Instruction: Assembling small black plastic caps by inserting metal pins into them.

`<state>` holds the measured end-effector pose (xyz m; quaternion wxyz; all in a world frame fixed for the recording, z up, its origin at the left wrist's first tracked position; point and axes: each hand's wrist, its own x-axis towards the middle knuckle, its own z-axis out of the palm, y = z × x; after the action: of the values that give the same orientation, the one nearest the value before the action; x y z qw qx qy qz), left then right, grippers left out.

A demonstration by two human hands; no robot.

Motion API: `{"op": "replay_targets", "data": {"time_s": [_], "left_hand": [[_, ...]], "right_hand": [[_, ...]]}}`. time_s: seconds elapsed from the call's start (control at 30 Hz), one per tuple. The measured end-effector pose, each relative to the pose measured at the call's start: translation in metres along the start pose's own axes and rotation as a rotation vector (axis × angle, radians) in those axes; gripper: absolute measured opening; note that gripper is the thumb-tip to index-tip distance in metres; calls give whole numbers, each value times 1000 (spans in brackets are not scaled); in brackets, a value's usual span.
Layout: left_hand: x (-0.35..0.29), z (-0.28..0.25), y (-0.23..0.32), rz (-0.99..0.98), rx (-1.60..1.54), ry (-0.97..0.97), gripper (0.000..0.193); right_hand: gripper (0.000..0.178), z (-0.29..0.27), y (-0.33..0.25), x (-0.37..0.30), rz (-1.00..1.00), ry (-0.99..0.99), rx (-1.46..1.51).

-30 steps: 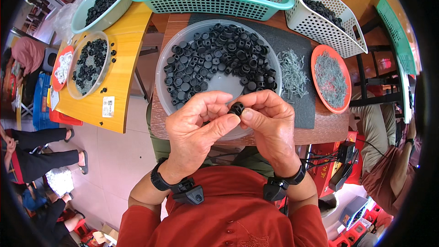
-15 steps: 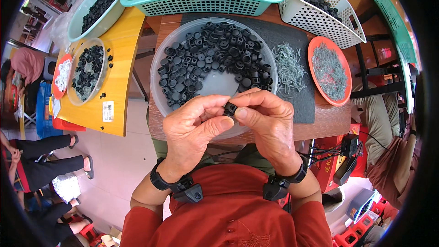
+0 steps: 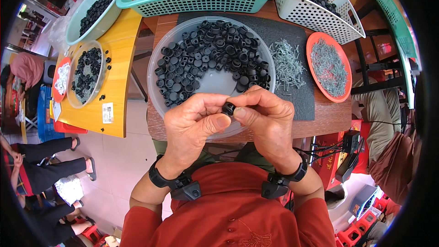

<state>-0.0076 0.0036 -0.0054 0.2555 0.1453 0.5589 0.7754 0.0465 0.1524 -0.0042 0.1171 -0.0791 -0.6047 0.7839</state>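
Observation:
A small black plastic caster-like part is pinched between the fingertips of both hands, above the near rim of a clear round tub. My left hand grips it from the left with thumb and forefinger. From the other side, my right hand closes thumb and forefinger on it. Fingertips hide some of the part. Many similar black plastic parts fill the tub in a ring round its bare bottom. To the right, small metal pins or screws lie loose on a dark mat.
An orange-red plate of metal pins stands at the right. Behind the tub are a green basket and a white basket, both with black parts. On the yellow table are a pale bowl and a clear container.
The black part has turned between my fingertips and now shows a rounder, smoother side. Both hands keep nearly the same place and grip. The whole view has shifted slightly.

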Motion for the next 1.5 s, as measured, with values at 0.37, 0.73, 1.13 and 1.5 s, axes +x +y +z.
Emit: {"op": "replay_targets", "data": {"time_s": [0.37,0.73,1.13,1.5], "left_hand": [[-1,-2,3,46,211,-38,29],[0,2,4,-11,78,33,29],[2,2,5,-28,143,-22,27],[4,0,5,69,250,-63,29]], "right_hand": [[16,-3,-1,0,86,6,82],[15,-1,-2,-2,68,22,38],[19,0,-4,-2,-78,16,-63],[21,0,-12,-6,-147,-10,-167]]}}
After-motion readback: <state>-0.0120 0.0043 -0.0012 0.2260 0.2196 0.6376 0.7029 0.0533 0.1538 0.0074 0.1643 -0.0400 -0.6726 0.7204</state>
